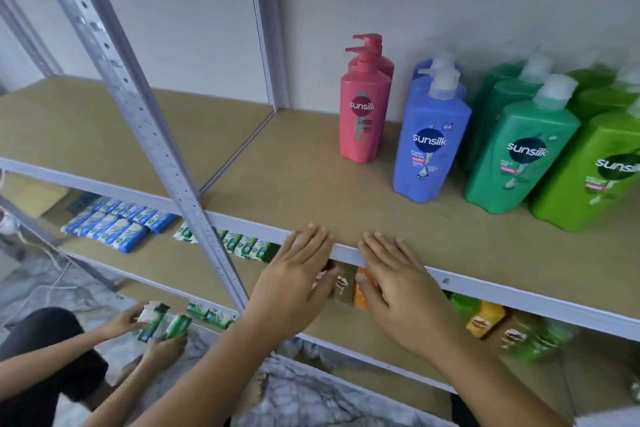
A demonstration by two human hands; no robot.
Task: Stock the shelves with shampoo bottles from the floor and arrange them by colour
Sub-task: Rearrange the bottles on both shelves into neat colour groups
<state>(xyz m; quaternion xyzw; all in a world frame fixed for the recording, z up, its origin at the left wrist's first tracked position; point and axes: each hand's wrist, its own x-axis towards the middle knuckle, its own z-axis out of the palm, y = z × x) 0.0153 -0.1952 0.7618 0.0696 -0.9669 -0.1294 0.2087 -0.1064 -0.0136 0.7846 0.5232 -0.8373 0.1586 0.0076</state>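
Observation:
On the brown shelf board point(298, 177) stand pump shampoo bottles in colour rows: two pink bottles point(362, 114) at the left, then blue bottles point(427, 146), dark green bottles point(516, 152), and light green bottles point(588, 170) at the right edge. My left hand point(298, 274) and my right hand point(394, 277) hover side by side over the shelf's front rail point(485, 282), fingers straight, palms down, holding nothing. Their fingertips reach just past the board's front edge.
A slanted metal upright point(145, 107) crosses in front at the left. Lower shelves hold blue packets point(114, 225), green packets point(249, 246) and small brown, orange and yellow bottles point(481, 319). Another person's hands point(152, 329) hold green packets at the lower left.

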